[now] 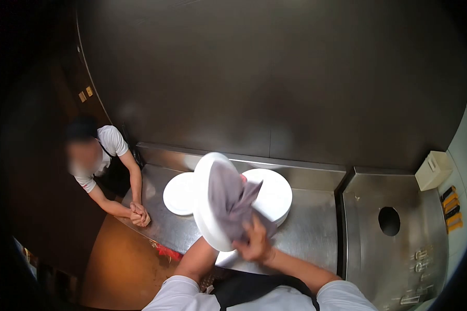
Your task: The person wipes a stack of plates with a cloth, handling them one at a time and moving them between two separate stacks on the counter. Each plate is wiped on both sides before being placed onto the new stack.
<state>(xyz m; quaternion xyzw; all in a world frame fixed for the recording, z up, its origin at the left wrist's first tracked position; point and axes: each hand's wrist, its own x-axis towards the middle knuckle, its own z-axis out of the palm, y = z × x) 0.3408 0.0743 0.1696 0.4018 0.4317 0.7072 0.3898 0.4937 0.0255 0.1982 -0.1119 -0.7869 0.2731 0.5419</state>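
Observation:
A white plate is held up on edge, tilted, in front of my body. A grey-purple cloth lies bunched against its face. My right hand grips the lower end of the cloth near the plate's bottom rim. My left hand is hidden behind the plate and cloth; only its forearm and a small bit of skin by the cloth's upper edge show. Behind the raised plate, a stack of white plates rests on the steel counter, and more white plates lie to its left.
A person leans on the left end of the steel counter with hands clasped. To the right are a counter section with a round hole, a beige container, yellow-and-black items and small glassy items. A dark wall rises behind.

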